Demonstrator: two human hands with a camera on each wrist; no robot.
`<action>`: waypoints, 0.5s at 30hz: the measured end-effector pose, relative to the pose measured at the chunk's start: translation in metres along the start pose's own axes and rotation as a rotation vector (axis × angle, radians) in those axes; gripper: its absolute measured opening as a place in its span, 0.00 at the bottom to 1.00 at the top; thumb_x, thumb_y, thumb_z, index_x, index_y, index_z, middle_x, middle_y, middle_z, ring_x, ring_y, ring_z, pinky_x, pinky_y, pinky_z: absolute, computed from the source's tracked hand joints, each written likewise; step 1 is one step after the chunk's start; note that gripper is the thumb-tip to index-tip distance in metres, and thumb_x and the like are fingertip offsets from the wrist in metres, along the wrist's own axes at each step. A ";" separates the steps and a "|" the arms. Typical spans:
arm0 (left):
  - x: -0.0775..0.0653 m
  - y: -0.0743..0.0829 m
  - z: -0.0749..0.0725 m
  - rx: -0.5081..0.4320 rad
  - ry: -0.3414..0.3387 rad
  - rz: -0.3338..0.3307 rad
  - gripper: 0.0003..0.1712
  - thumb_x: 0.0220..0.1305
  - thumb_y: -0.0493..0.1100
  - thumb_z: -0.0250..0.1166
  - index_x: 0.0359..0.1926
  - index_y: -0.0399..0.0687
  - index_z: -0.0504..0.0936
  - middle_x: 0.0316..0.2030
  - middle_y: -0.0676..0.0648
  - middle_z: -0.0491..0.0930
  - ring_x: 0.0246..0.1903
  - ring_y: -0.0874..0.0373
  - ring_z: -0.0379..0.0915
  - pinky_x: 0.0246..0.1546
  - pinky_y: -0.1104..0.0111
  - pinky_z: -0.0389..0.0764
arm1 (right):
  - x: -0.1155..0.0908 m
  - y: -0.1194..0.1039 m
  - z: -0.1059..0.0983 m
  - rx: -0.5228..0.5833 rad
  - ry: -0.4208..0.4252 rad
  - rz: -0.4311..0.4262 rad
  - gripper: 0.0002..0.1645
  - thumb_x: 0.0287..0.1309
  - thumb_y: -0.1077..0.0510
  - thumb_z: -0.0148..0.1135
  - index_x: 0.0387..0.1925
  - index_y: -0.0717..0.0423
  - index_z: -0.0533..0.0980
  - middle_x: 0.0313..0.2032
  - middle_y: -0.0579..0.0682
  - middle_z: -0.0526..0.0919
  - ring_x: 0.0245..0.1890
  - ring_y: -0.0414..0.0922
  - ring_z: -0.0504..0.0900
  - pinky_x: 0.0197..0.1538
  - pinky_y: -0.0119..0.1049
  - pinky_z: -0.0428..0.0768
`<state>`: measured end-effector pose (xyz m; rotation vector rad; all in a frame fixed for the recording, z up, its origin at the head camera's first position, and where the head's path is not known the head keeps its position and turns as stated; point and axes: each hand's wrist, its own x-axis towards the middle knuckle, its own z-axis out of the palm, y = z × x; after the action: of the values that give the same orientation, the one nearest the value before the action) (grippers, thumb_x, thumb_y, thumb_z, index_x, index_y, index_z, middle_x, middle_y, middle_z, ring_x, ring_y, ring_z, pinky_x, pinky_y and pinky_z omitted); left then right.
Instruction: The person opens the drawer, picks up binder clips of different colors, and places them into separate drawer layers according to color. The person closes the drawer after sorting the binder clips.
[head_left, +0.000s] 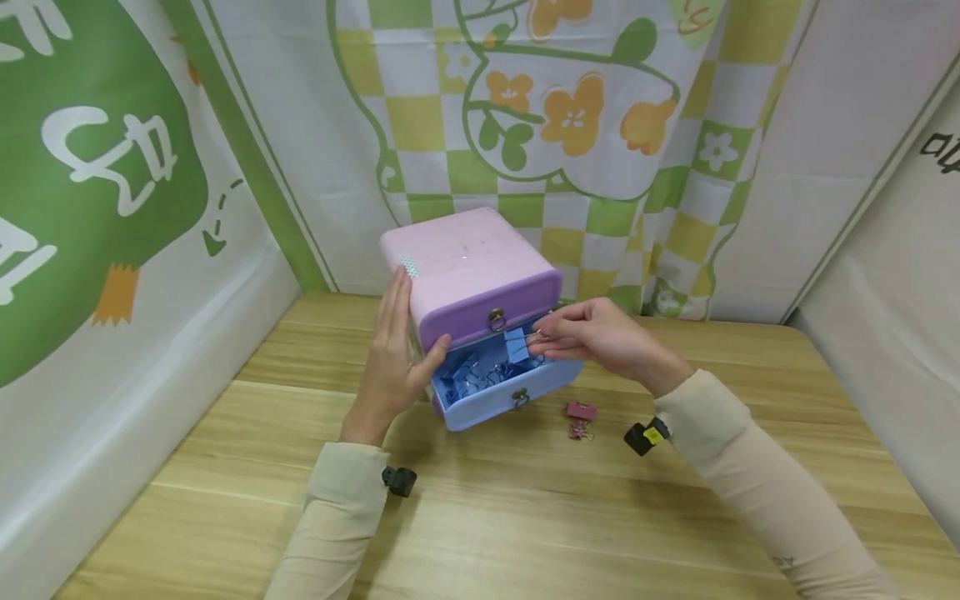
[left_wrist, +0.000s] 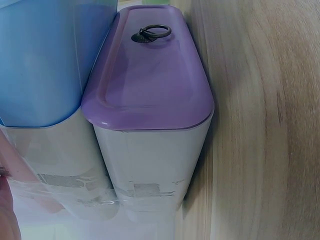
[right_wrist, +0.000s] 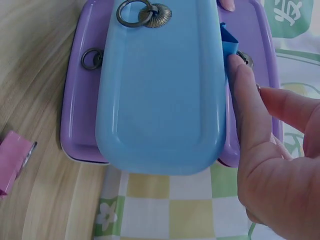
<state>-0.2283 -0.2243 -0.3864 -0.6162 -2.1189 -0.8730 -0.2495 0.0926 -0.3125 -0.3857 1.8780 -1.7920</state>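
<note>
Item one: a blue binder clip, its wire handle pinched between the fingers of the right hand, held at the pulled-out blue drawer, in which further blue clips lay loose. Item two: a pink-topped drawer box on the desk, the left hand resting against its side, fingers extended and thumb spread toward the purple top drawer. Item three: two pink clips, on the desk near the blue drawer, before a checked cloth.

Booth-like nook, home or office unclear: wood-grain table, checkered flower-print curtain behind, lettered sheet left.
</note>
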 end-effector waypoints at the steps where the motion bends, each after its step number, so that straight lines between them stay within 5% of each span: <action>1: 0.000 0.000 0.000 0.002 0.000 -0.001 0.53 0.72 0.59 0.61 0.85 0.41 0.48 0.85 0.40 0.47 0.85 0.42 0.44 0.84 0.43 0.52 | 0.001 0.000 0.001 0.004 0.000 0.001 0.23 0.78 0.63 0.56 0.64 0.77 0.74 0.47 0.57 0.92 0.48 0.45 0.93 0.60 0.43 0.87; 15: 0.000 0.000 -0.001 -0.005 0.007 0.007 0.53 0.73 0.63 0.59 0.85 0.41 0.48 0.85 0.39 0.47 0.84 0.41 0.45 0.85 0.43 0.52 | 0.008 -0.001 0.006 -0.083 0.046 -0.029 0.24 0.78 0.62 0.55 0.67 0.74 0.73 0.59 0.70 0.84 0.53 0.47 0.91 0.64 0.46 0.84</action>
<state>-0.2278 -0.2251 -0.3858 -0.6217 -2.1077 -0.8752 -0.2527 0.0836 -0.3129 -0.4073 1.9930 -1.7598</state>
